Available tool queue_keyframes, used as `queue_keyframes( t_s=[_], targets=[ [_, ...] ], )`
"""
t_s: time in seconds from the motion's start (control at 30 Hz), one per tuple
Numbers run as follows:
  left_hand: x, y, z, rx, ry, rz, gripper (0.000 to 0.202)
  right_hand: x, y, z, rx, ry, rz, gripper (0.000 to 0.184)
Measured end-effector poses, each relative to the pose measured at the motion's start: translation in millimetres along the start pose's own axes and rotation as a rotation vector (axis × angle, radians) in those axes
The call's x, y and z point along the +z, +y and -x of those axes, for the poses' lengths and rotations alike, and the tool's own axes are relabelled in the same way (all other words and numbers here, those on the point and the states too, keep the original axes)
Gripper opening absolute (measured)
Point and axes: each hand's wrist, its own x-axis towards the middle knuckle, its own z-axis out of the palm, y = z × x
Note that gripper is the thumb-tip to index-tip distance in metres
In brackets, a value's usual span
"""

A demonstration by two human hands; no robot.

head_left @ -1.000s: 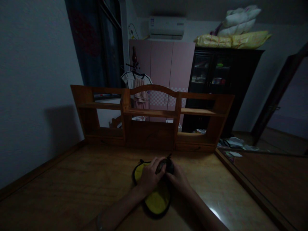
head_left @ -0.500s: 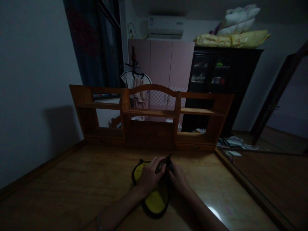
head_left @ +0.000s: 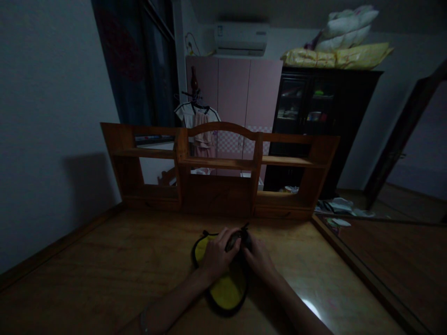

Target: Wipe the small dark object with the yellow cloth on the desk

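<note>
On the wooden desk [head_left: 153, 260] lies a flat yellow piece with black edging [head_left: 226, 293], rounded at its near end. A small black tie-like tip sticks up at its upper left. Above its middle, my left hand [head_left: 220, 253] and my right hand [head_left: 256, 256] come together. Between them is a dark, partly glossy thing [head_left: 233, 239], its kind hidden by the fingers and dim light. My left fingers curl over it with the thumb pressed against its near side. From the right, my right fingers close on its dark edge.
A wooden shelf unit [head_left: 220, 164] stands along the desk's far edge. White wall [head_left: 52, 139] borders the left side, and a raised wooden edge [head_left: 363, 279] runs down the right. Behind are a pink wardrobe [head_left: 233, 93] and a black cabinet [head_left: 324, 107].
The right edge of the yellow piece has shifted slightly to the right. Both hands stay almost where they were, still closed around the dark thing.
</note>
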Motion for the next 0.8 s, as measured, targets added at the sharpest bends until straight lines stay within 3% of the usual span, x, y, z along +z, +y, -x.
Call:
queue_keyframes(
  t_s=[0.8],
  targets=[
    [3.0, -0.5, 0.5, -0.059, -0.020, 0.048, 0.032, -0.2, -11.3, -0.2, 0.051, 0.028, 0.071, 0.033]
  ],
)
